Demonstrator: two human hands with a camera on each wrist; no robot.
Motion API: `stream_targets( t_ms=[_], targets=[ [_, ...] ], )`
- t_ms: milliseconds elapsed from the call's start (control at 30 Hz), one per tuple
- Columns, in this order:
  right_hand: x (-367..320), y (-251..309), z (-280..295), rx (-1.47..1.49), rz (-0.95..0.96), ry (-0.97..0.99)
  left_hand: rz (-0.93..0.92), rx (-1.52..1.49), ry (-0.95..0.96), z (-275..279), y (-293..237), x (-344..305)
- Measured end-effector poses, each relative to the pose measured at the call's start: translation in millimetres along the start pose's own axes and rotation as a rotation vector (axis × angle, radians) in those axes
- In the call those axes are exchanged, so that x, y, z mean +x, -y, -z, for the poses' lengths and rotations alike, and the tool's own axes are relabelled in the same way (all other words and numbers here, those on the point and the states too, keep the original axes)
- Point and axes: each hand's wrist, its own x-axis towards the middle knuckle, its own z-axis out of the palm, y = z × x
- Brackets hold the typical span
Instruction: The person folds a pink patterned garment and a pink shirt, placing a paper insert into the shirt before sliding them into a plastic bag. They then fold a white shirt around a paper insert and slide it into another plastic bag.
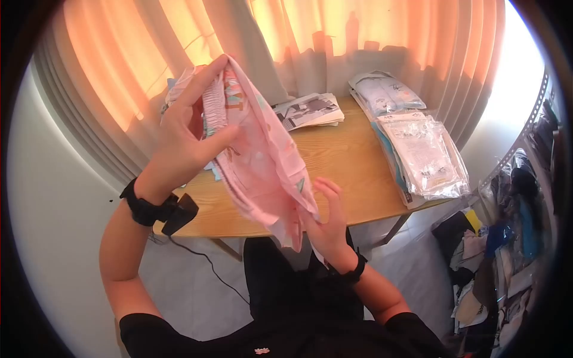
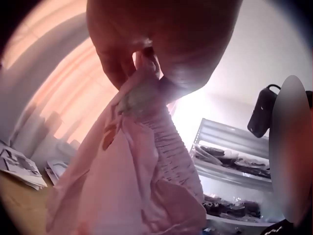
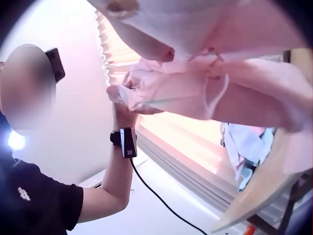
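Pink printed pants or shorts (image 1: 262, 149) with a gathered elastic waistband (image 1: 215, 110) hang in the air above the table's front edge. My left hand (image 1: 185, 131) holds them up at the waistband, thumb on the near side. In the left wrist view, the cloth (image 2: 112, 181) drops from between the fingers and thumb of that hand (image 2: 166, 44). My right hand (image 1: 328, 230) grips the lower end of the cloth, nearer my body. A thin white loop (image 3: 220, 95) shows on the garment in the right wrist view.
A wooden table (image 1: 352, 155) stands before the curtains (image 1: 149, 53). Clear-bagged packs (image 1: 427, 155) lie stacked on its right side, printed sheets (image 1: 310, 111) at the back. Light-blue folded cloth (image 3: 249, 142) lies at the left end. Bagged items (image 1: 489, 268) crowd the right. A cable (image 1: 209, 262) trails from my left wrist.
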Motion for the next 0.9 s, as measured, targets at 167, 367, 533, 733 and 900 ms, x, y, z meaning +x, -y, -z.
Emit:
stream_targets(
  t_ms=[167, 367, 533, 733, 900],
  targets=[
    [34, 21, 38, -0.009, -0.275, 0.009, 0.175, -0.038, 0.049, 30, 32, -1],
    [113, -103, 45, 0.409, -0.710, 0.344, 0.380, 0.215, -0.122, 60, 218, -6],
    [44, -178, 81, -0.081, -0.738, 0.459, 0.591, 0.367, -0.007, 2, 320, -112],
    [-9, -93, 105, 0.073, -0.978, 0.506, 0.829, 0.252, 0.052, -75, 223, -218],
    [-12, -64, 111, -0.122, -0.880, 0.622, 0.899, 0.170, -0.149, -98, 194, -232]
  ],
)
